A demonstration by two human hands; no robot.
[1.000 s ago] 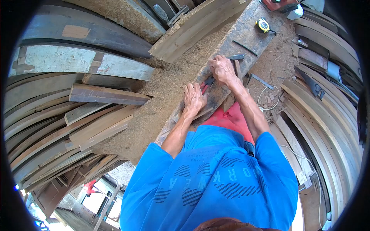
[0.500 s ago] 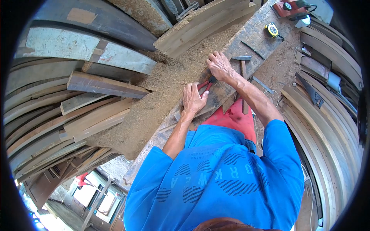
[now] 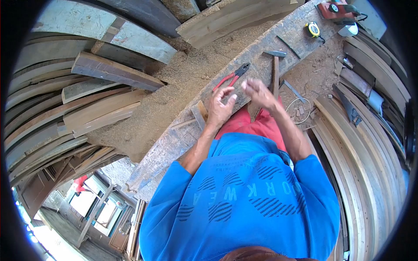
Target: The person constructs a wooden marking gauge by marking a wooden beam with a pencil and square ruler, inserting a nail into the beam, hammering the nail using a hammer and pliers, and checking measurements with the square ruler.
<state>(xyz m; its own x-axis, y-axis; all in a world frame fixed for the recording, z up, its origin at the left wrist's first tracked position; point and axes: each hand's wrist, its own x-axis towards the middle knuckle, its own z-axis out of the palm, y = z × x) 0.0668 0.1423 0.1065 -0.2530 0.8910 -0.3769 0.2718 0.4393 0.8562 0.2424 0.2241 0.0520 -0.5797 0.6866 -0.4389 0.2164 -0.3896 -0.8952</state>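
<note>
My left hand [image 3: 221, 104] hovers near the front edge of the workbench [image 3: 167, 150], thumb and fingers curled but apart, with nothing visible in it. Just beyond its fingertips lie combination pliers [image 3: 230, 78] with red handles, jaws pointing to the upper right. My right hand [image 3: 257, 92] is beside it, over the bench edge, its fingers bent and smeared by motion. A hammer [image 3: 275, 71] with a wooden handle rests to the right of that hand, head toward the far side. Small wood offcuts [image 3: 199, 114] lie beside my left wrist.
A yellow tape measure [image 3: 312, 29], a thin dark bar [image 3: 288, 46] and a red power tool [image 3: 339, 11] lie farther along the bench. Sawdust [image 3: 191, 71] covers the ground beyond. Stacked boards [image 3: 100, 111] stand left; long planks [image 3: 348, 152] and a handsaw [image 3: 347, 104] lie right.
Both hands have drawn back toward my body, the right one farther, from beyond the pliers to the bench's near edge. The pliers now lie uncovered. The view has shifted slightly.
</note>
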